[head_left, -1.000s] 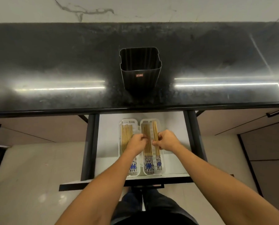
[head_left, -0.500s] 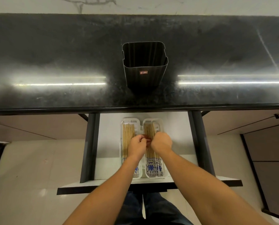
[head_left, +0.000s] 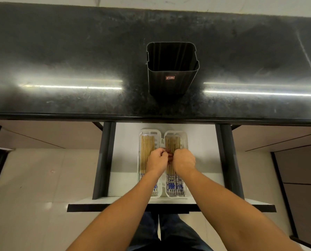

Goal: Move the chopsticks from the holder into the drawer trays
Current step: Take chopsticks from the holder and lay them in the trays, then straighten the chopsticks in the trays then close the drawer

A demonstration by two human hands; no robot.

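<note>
Head view, looking down past the bench edge: the chopsticks [head_left: 147, 149] lie flat in two white trays set side by side in the open drawer [head_left: 125, 145], one row in the left tray [head_left: 139, 136] and one in the right tray [head_left: 185, 136]. Their long axis runs straight away from the person, with the plain ends toward the bench and the blue-patterned ends toward the drawer front [head_left: 169, 205].

Both hands sit knuckles-up right on top of them. The left hand [head_left: 157, 161] is over the left tray's inner edge and the right hand [head_left: 184, 160] is over the right tray, the two nearly touching. The fingers [head_left: 161, 154] curl down and under, so I cannot tell whether they pinch any sticks or only press them level.

Up on the bench [head_left: 78, 51] the black holder [head_left: 171, 77] stands upright, well apart from the hands. It looks empty from here, so the job seems close to done.

Bare drawer floor lies open either side of the trays. The dark side rails [head_left: 104, 160] and the bench's front edge overhead are what to mind when the hands lift out.
</note>
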